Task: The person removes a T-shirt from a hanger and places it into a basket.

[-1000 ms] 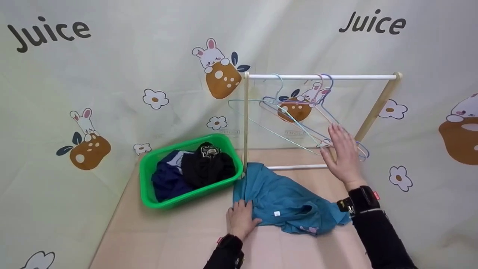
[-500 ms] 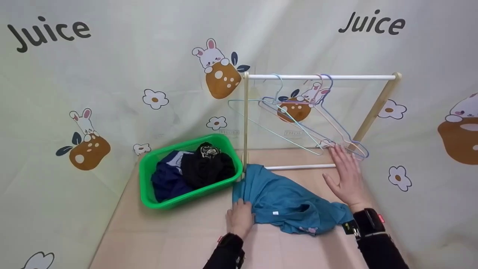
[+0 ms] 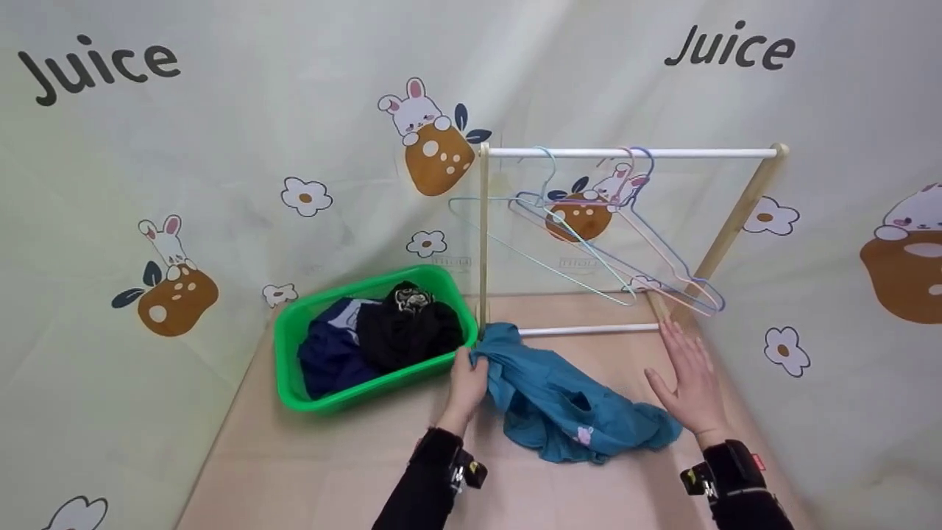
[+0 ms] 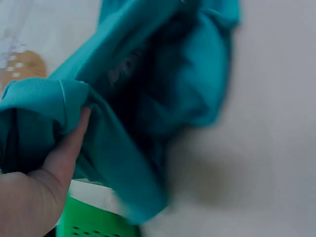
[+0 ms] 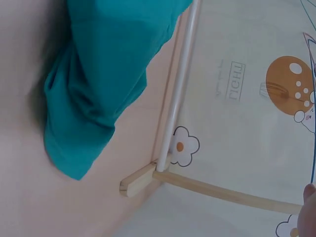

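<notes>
A crumpled teal shirt (image 3: 548,390) with a small pink print lies in front of the drying rack, its left end lifted. My left hand (image 3: 465,386) grips that end, near the basket's corner. In the left wrist view the thumb (image 4: 66,153) presses into a fold, and the other fingers are hidden by cloth. To the right of the shirt, my right hand (image 3: 692,383) is spread with straight fingers, holding nothing, its fingertips by the foot of the rack's right post. The right wrist view shows the shirt's narrow end (image 5: 81,133) and only a fingertip.
A green basket (image 3: 375,394) with dark clothes stands left of the rack. The rack's white top bar (image 3: 714,154) bears a mint hanger (image 3: 544,283), a pink hanger (image 3: 666,254) and a blue hanger (image 3: 647,221). A printed curtain (image 3: 294,132) backs the table.
My left hand has moved up and taken hold of the shirt's left end, raising it; the shirt's white tag is out of sight. My right hand has come down from the hangers.
</notes>
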Tool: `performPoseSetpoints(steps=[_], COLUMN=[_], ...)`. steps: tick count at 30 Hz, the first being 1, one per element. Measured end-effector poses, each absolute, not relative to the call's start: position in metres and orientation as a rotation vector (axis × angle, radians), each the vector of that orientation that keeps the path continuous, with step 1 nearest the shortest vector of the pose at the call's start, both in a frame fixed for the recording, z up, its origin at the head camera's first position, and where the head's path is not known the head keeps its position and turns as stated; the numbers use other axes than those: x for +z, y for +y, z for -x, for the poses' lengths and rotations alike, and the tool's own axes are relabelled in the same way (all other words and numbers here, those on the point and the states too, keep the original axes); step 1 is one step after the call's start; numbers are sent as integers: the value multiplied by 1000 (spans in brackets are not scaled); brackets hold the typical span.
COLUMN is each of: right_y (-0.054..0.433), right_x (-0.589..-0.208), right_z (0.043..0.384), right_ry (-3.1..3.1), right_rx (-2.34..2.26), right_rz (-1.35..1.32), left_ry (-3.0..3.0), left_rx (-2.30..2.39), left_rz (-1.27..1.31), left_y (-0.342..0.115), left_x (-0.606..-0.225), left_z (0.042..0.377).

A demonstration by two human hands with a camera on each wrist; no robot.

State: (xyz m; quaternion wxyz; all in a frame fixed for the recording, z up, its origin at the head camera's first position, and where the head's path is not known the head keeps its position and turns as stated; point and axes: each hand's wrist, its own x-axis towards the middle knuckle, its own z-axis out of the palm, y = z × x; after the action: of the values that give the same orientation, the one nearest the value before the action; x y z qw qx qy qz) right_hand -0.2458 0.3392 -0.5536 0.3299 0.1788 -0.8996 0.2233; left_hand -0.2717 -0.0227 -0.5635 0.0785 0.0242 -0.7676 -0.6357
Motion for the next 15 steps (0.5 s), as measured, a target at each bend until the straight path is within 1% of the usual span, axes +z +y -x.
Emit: performPoseSetpoints(steps=[7,15], right_y=[341,342], right_x=[-561,-565], right_z=[241,238], right_ry=[-2365,-2375], right_rx=[608,622], right_rz=[-443,-435], left_ry=[-1980,-1672], left_rx=[-2170,-2144], left_rz=[-89,83], left_y=[-35,-71], left_x=[-482,-390], left_z=[284,288])
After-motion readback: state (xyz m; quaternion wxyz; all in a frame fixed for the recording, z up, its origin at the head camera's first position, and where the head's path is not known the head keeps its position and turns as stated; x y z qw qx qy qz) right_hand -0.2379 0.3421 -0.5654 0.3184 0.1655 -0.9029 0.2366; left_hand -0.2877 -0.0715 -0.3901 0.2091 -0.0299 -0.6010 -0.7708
